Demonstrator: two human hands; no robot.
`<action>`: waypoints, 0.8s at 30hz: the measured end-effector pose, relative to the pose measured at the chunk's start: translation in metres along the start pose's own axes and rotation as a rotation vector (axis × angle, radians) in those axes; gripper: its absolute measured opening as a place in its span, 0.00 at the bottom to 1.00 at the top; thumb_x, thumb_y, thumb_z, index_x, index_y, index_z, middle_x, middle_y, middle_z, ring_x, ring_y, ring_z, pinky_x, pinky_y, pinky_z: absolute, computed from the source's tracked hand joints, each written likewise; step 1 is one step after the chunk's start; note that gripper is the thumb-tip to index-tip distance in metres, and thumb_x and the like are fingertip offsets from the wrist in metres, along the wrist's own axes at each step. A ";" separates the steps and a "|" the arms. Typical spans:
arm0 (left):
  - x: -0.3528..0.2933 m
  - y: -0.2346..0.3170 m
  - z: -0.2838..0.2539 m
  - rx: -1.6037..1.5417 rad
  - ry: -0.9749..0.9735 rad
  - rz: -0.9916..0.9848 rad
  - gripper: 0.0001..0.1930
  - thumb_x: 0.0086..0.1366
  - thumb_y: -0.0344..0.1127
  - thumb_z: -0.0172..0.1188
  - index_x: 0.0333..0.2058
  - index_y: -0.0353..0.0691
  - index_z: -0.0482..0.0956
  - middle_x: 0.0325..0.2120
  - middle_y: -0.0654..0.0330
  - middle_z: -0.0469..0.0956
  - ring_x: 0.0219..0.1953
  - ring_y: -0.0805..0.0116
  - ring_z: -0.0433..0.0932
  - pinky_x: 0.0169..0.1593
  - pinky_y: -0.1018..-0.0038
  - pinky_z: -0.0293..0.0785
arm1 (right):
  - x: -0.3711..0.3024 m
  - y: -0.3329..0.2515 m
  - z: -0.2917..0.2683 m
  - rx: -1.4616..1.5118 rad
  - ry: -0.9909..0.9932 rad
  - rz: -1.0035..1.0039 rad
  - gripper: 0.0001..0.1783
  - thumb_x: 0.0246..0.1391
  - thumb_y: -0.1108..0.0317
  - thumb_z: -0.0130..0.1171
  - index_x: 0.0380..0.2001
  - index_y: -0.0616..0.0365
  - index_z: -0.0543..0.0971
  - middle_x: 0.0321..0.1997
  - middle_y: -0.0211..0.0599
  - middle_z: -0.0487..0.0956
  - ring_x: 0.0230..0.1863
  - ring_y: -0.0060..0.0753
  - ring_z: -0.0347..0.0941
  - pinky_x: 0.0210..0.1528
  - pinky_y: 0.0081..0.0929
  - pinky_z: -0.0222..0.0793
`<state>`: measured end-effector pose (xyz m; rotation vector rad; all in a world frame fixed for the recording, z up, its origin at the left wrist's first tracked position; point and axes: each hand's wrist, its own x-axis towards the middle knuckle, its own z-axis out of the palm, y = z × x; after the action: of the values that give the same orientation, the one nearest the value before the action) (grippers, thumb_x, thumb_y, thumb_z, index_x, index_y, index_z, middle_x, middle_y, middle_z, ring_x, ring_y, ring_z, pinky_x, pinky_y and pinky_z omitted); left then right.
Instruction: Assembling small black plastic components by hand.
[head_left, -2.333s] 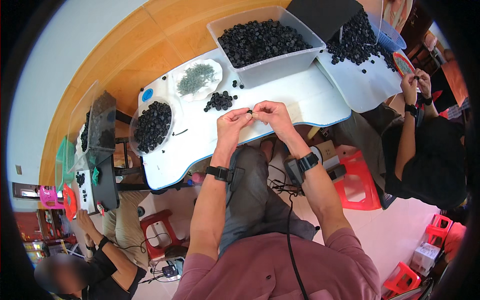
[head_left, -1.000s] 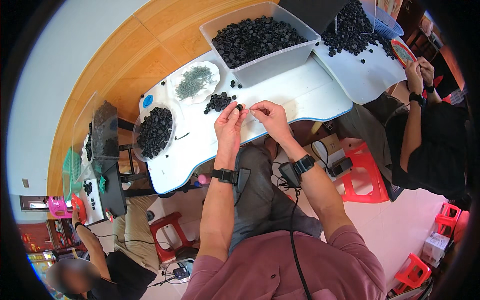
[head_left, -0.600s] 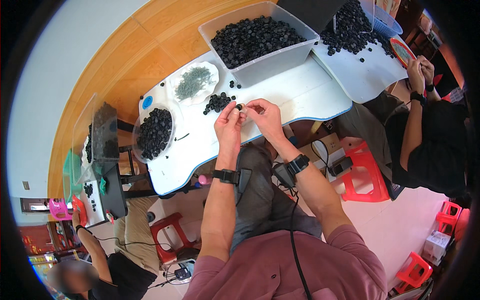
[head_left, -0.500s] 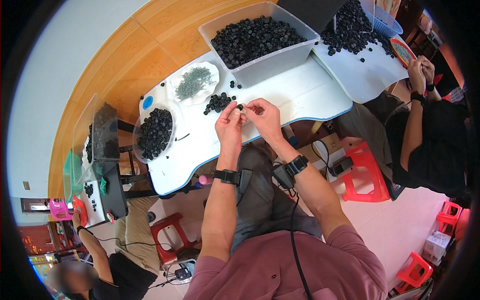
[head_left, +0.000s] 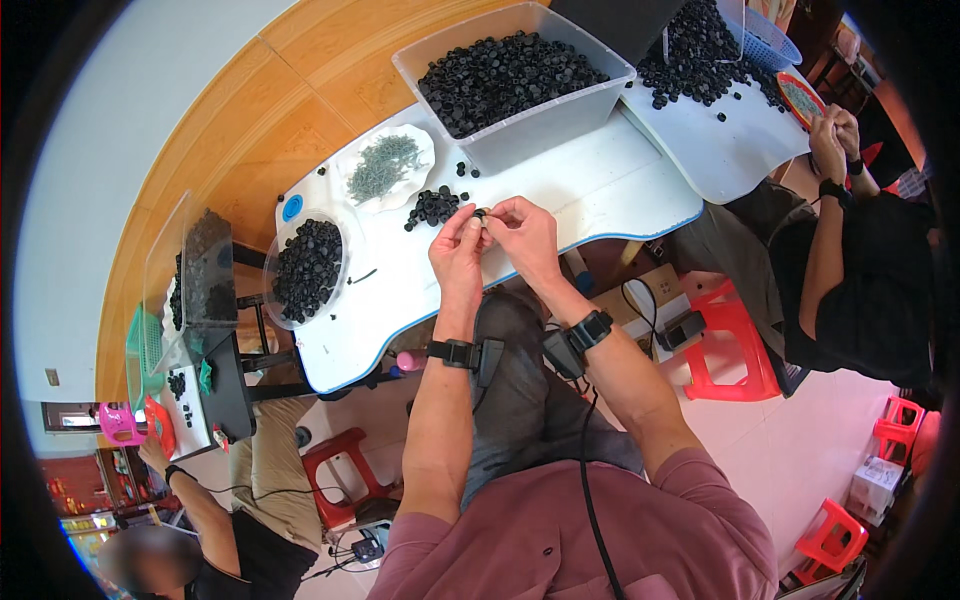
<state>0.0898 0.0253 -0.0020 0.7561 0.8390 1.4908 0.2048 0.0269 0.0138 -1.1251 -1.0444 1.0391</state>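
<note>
Over the front edge of the white table (head_left: 610, 190), my two hands meet at the fingertips. My left hand (head_left: 458, 255) pinches a small black cap-like part (head_left: 479, 213) between thumb and finger. My right hand (head_left: 528, 240) is closed in a pinch against the same part; anything tiny between its fingertips is too small to make out. Just beyond my left hand lies a loose pile of black parts (head_left: 433, 207). Behind it, a white scalloped plate (head_left: 424, 148) holds a heap of thin grey-green pieces (head_left: 384, 166).
A clear round tub (head_left: 346, 255) of black parts stands on the left. A large translucent bin (head_left: 560, 130) full of them stands at the back. Co-workers sit at both sides, one with hands (head_left: 835, 140) by a red-rimmed dish (head_left: 822, 107). Red stools (head_left: 735, 345) stand on the floor.
My hands stay together at almost the same place, the fingers shifting slightly around the black part. The co-worker's hand at the left has moved slightly down.
</note>
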 end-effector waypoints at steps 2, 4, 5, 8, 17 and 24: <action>0.001 -0.001 -0.001 0.022 0.002 0.004 0.15 0.69 0.23 0.57 0.54 0.30 0.76 0.39 0.57 0.82 0.33 0.75 0.78 0.40 0.77 0.78 | -0.002 -0.003 0.001 -0.007 0.042 0.002 0.07 0.52 0.73 0.64 0.32 0.66 0.82 0.25 0.37 0.84 0.27 0.22 0.81 0.32 0.23 0.77; 0.001 -0.001 -0.001 0.069 0.001 0.010 0.15 0.69 0.24 0.58 0.54 0.30 0.76 0.39 0.57 0.83 0.34 0.74 0.79 0.41 0.77 0.79 | -0.003 -0.004 0.002 -0.012 0.050 0.005 0.07 0.52 0.73 0.64 0.33 0.66 0.82 0.25 0.38 0.84 0.27 0.23 0.81 0.32 0.23 0.77; 0.001 -0.001 0.000 0.069 0.000 0.009 0.15 0.69 0.24 0.58 0.54 0.30 0.76 0.39 0.57 0.83 0.34 0.74 0.79 0.41 0.77 0.79 | -0.003 -0.003 0.002 -0.017 0.058 0.009 0.07 0.52 0.73 0.64 0.33 0.67 0.82 0.25 0.39 0.84 0.27 0.24 0.82 0.32 0.24 0.78; 0.001 -0.001 0.003 0.125 -0.004 0.013 0.15 0.69 0.24 0.59 0.53 0.30 0.77 0.39 0.57 0.83 0.35 0.74 0.80 0.41 0.77 0.80 | -0.003 -0.001 0.001 -0.069 0.094 -0.020 0.07 0.52 0.73 0.63 0.32 0.66 0.83 0.26 0.41 0.85 0.27 0.27 0.82 0.33 0.25 0.78; -0.002 0.003 0.006 0.136 0.014 -0.006 0.14 0.68 0.26 0.60 0.52 0.31 0.79 0.39 0.57 0.83 0.36 0.73 0.81 0.42 0.76 0.80 | -0.004 -0.006 0.000 -0.148 0.107 -0.068 0.07 0.51 0.72 0.64 0.31 0.66 0.83 0.26 0.43 0.85 0.28 0.30 0.83 0.33 0.27 0.78; -0.002 -0.001 0.004 0.178 0.002 0.006 0.14 0.69 0.25 0.58 0.52 0.30 0.78 0.39 0.58 0.83 0.36 0.74 0.81 0.42 0.78 0.79 | -0.004 0.005 -0.001 -0.137 0.081 -0.055 0.07 0.52 0.72 0.63 0.31 0.66 0.83 0.26 0.43 0.84 0.27 0.30 0.83 0.33 0.27 0.77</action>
<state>0.0938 0.0236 -0.0005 0.8890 0.9811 1.4352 0.2050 0.0235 0.0082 -1.2316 -1.0887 0.8825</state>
